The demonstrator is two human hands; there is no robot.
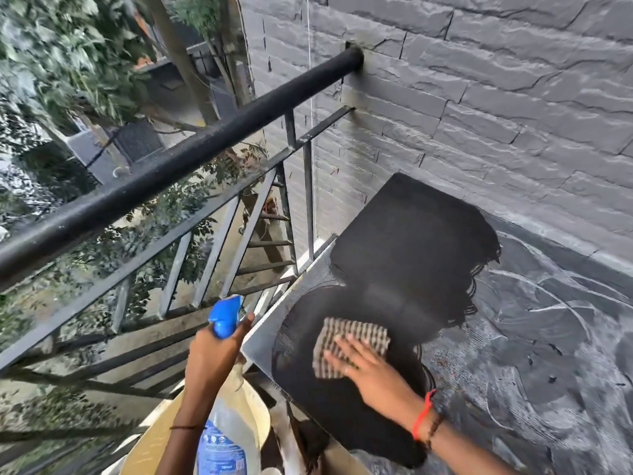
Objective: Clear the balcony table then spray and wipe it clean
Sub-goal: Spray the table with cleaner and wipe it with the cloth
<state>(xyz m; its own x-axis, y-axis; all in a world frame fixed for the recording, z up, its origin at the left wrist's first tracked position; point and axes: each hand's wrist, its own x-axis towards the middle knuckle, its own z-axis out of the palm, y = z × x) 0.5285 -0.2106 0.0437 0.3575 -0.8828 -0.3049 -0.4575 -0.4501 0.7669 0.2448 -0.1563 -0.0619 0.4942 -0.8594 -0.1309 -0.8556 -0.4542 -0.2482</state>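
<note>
From the head camera, the right hand lies flat, fingers spread, pressing a checked brown-and-cream cloth onto the dark, streaky wet tabletop at about five o'clock. At seven o'clock the left hand is wrapped around a clear spray bottle with a blue trigger head, off the table's edge. A black metal railing runs from nine to twelve o'clock, ending at the grey stone-clad wall.

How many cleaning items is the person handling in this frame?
2. A spray bottle held in the left hand beside the table's edge, and a checked cloth pressed flat on the table under the right hand.
</note>
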